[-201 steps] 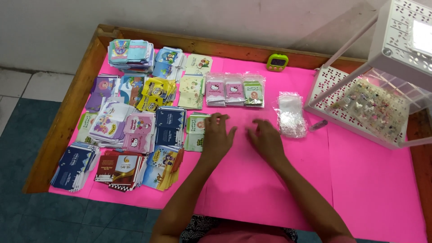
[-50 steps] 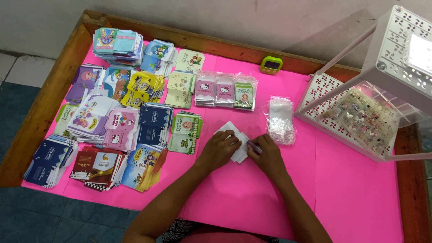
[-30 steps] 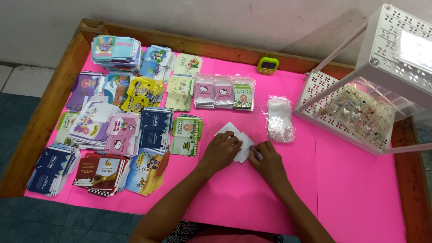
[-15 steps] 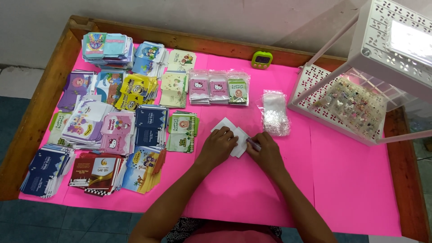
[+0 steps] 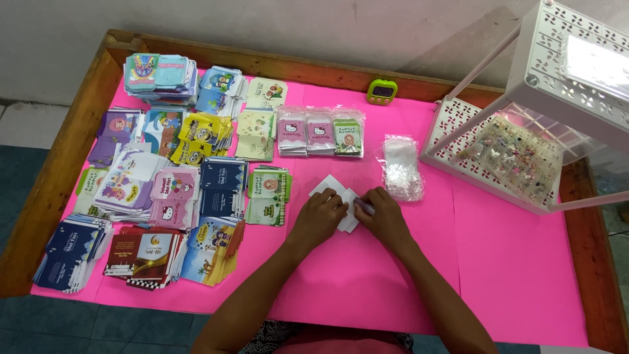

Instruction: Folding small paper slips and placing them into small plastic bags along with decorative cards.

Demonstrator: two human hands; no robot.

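Both hands are down on the pink sheet that covers the bench (image 5: 511,275), right in the middle of the view. The left hand (image 5: 321,216) lies curled over a small white paper packet (image 5: 329,185), fingers pressing it flat. The right hand (image 5: 383,216) sits just beside it, fingertips pinched on the packet's right edge (image 5: 349,221) together with something small and pale; what that is cannot be made out. So both hands are grasping the white packet, which lies on the pink sheet between them, near the bench's centre.

Just beyond the right hand lies a crinkled heap of clear plastic sleeves (image 5: 401,167). Behind the hands runs a row of three sleeved cards, two pink and one green (image 5: 320,131). Left of the hands it gets crowded: a green-and-white stack of small cards (image 5: 267,193), a dark blue stack (image 5: 223,187), a pink-and-white stack (image 5: 173,196), yellow cartoon packets (image 5: 200,134), more dark blue ones at the near left corner (image 5: 69,252), and a red-and-white stack (image 5: 147,255). A tall teal-topped pile (image 5: 160,75) stands at the far left.

At the far rim rests a small green timer (image 5: 382,92). On the right stands a white perforated rack (image 5: 557,85), its lower tray holding a sheet of tiny trinkets (image 5: 517,157). A wooden frame (image 5: 59,177) borders the bench.
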